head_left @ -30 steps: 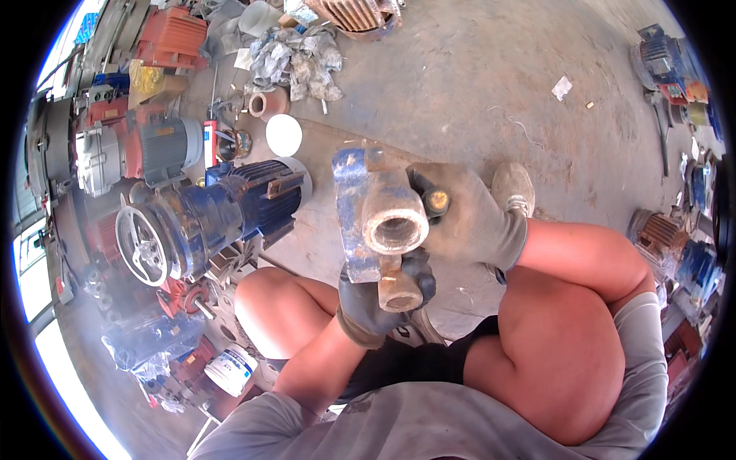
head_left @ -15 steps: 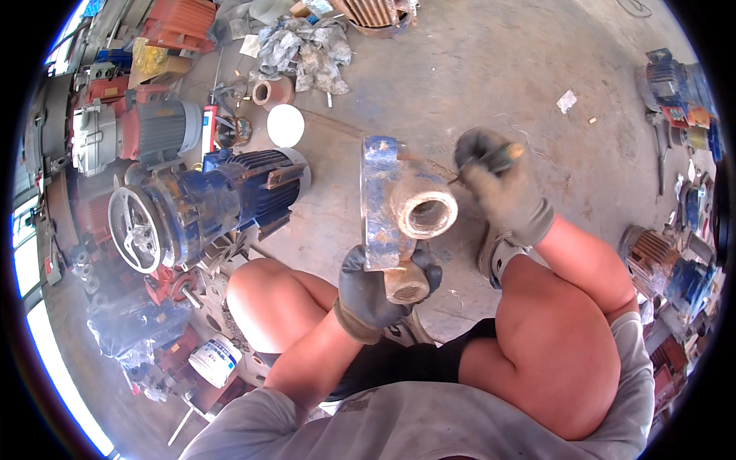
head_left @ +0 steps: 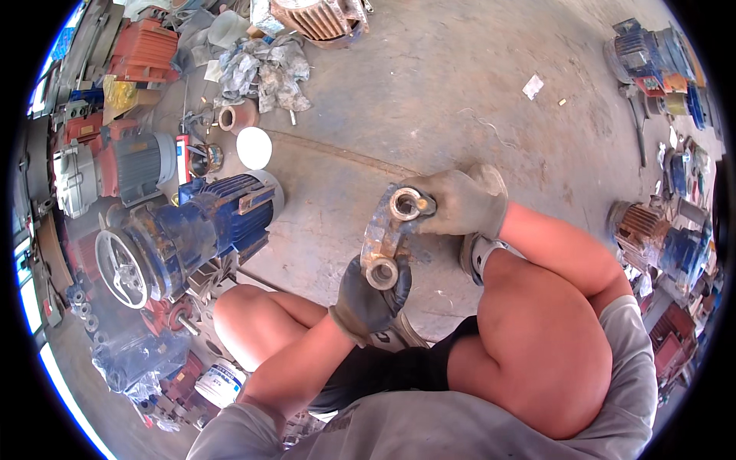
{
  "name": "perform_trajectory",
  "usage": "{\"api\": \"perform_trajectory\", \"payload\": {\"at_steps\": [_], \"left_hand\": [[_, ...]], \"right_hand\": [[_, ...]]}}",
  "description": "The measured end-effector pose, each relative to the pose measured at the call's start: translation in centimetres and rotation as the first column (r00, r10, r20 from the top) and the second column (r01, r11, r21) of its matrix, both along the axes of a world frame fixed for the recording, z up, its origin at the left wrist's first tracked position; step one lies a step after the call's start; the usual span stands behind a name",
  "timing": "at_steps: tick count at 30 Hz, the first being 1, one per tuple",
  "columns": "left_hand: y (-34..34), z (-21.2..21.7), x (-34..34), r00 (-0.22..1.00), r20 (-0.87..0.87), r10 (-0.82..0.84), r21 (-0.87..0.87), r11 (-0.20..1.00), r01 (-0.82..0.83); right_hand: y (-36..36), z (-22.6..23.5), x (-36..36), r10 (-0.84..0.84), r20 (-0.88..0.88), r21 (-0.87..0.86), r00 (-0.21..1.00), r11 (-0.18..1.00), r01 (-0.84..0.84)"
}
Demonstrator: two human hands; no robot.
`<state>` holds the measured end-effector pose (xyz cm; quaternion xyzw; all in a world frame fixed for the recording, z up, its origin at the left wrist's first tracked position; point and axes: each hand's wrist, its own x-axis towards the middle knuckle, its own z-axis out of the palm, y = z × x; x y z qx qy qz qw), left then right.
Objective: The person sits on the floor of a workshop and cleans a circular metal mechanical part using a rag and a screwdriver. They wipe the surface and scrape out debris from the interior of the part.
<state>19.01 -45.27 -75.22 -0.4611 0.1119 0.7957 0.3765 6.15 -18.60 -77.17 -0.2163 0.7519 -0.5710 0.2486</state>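
A blue-painted, rusty metal casting with two round bosses is held up between my gloved hands, above the floor in front of my knees. Its lower end is gripped by my left hand, fingers wrapped round the smaller bored boss. My right hand is closed at the upper ring-shaped boss, its fingertips at the bore's right side. A small orange-brown end shows at those fingertips, apparently the handle of a small tool; the rest is hidden.
On the left lies a blue motor with a handwheel. Behind it are a white disc, a rusty collar and crumpled plastic. A white bucket stands near my left knee. More motors line the right side.
My right hand has moved left and down from beside the casting onto its upper boss. The casting has turned and tilted, its bores now facing up more. The view has shifted slightly.
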Motion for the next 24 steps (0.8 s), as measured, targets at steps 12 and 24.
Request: {"api": "perform_trajectory", "payload": {"at_steps": [12,24], "left_hand": [[-2.7,-8.9,-0.3,0.895,-0.020,-0.446,-0.600,0.721,0.347],[0.8,-10.5,-4.4,0.615,-0.232,-0.754,-0.904,0.401,0.150]], "right_hand": [[-2.1,-4.1,-1.1,0.124,0.053,0.531,0.991,0.837,-0.133],[-1.2,-4.1,-4.3,0.240,0.163,0.686,0.957,0.670,-0.285]]}}
